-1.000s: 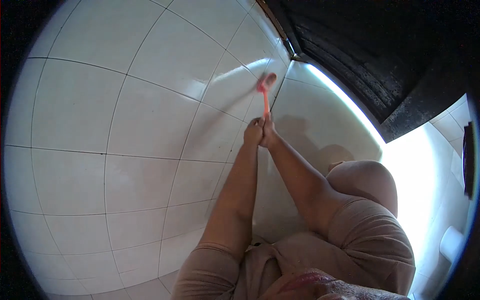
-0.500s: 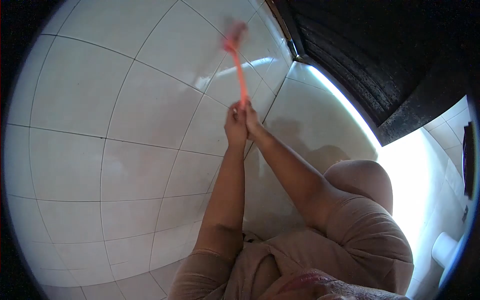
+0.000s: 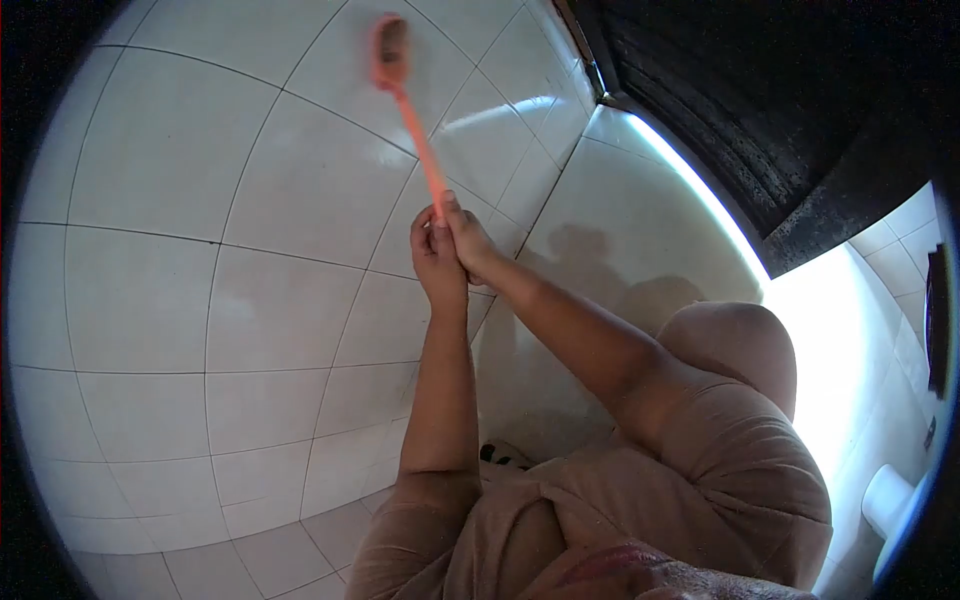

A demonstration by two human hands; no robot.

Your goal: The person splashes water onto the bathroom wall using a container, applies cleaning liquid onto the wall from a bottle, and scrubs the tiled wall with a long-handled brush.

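Note:
A pink long-handled brush (image 3: 422,140) reaches up and to the left, its slightly blurred head against or close to the white tiled wall (image 3: 300,190); whether it touches is hard to tell. My left hand (image 3: 435,245) is wrapped round the lower end of the handle. Pressed against it from the right, my right hand (image 3: 466,235) grips the same handle end. The palms and part of the handle are hidden between the fingers.
A dark door or panel (image 3: 740,130) stands at the upper right, with bright light along its lower edge. A white cylindrical object (image 3: 888,500) is at the lower right. Paler floor tiles (image 3: 290,560) show at the lower left, and a black-and-white item (image 3: 505,455) lies near my body.
Both hands have moved left with the brush. Its head has swept up and left along the wall, away from the corner by the door.

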